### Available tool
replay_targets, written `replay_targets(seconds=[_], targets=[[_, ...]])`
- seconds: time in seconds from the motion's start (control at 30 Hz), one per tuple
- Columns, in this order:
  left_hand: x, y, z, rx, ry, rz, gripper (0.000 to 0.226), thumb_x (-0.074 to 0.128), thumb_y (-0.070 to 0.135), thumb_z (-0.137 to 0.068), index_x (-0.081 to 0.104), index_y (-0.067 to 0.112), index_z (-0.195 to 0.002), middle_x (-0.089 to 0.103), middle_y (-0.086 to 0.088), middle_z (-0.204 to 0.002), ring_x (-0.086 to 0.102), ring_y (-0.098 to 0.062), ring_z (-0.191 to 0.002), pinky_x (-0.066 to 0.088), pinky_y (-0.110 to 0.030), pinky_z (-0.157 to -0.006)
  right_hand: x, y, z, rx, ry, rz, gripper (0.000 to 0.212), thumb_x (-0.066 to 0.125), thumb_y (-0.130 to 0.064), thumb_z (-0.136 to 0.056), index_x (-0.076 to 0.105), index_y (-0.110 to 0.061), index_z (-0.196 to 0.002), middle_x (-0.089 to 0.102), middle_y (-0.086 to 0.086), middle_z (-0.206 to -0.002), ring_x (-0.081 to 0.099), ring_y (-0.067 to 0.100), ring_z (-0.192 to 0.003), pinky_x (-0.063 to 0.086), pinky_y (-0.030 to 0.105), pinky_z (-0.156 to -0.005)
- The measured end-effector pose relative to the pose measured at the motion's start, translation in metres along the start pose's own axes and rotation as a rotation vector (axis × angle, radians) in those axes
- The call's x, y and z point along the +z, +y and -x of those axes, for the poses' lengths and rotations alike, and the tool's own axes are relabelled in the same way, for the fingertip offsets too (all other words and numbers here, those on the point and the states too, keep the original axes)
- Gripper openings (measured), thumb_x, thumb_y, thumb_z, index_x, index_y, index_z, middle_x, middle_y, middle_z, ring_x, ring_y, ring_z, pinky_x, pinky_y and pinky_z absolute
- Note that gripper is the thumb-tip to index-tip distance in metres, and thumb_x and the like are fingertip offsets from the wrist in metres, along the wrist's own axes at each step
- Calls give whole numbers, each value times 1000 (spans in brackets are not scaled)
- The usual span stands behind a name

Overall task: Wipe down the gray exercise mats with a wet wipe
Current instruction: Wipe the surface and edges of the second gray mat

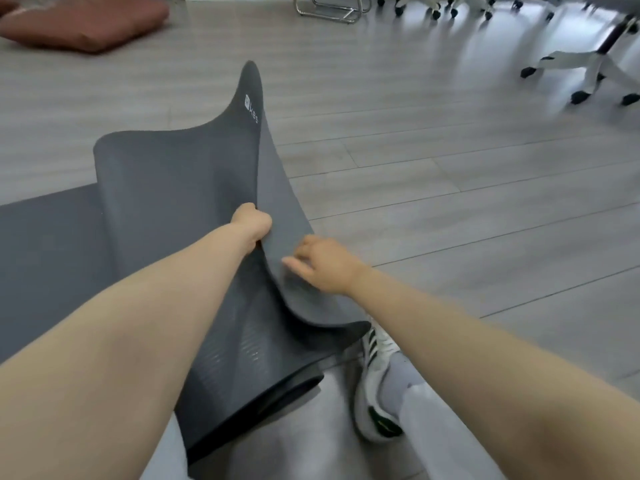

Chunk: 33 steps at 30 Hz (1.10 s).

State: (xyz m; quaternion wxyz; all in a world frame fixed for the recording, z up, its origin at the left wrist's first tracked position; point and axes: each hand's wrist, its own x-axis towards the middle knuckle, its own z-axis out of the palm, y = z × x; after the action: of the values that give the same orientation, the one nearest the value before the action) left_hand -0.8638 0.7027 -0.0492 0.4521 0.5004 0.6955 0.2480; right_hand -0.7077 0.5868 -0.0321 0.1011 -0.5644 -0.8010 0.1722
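Bare forearms reach forward over a dark gray ribbed foam exercise mat (166,188) on the pale plank floor (450,168). The left hand (252,223) clamps its lifted, folded-over edge; the right hand (322,265) rests loosely curled on the smooth flap, holding nothing. White lettering near the raised corner reads "kee". A white-and-green sneaker (375,382) sits just beside the mat.

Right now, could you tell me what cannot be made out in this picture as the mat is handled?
- Head view: left hand's fingers, hidden behind the lifted gray mat edge it holds.
- No wet wipe shows; right hand touches the mat, its palm side hidden.
- Second mat, cut off by the left edge.
- Office chairs, blurred, cut by the top edge.
- Mat logo, only partly readable.
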Motion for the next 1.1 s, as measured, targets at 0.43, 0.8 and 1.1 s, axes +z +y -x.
replay_targets(seconds=[0.43,0.8,1.1], targets=[[-80,-106,17,-236,329,-554,47,49,17,-84,48,12,-130,26,-13,-148,17,-35,-140,20,-60,-115,43,11,10,677,-434,-962,53,55,-60,-87,61,-19,-121,66,-7,-115,60,2,-94,43,21,-80],[-107,-133,23,-370,253,-253,43,62,18,-79,56,1,-118,53,-17,-128,53,-32,-108,52,-33,-88,24,-13,-3,645,-131,-667,47,78,-43,-76,59,-15,-109,64,3,-108,63,22,-94,51,32,-79],[-50,-66,19,-28,33,53,32,73,18,-83,63,4,-111,70,-19,-106,66,-32,-82,55,-41,-68,-59,53,9,788,225,-437,45,71,-39,-79,59,-10,-111,62,11,-116,58,32,-106,50,41,-91]])
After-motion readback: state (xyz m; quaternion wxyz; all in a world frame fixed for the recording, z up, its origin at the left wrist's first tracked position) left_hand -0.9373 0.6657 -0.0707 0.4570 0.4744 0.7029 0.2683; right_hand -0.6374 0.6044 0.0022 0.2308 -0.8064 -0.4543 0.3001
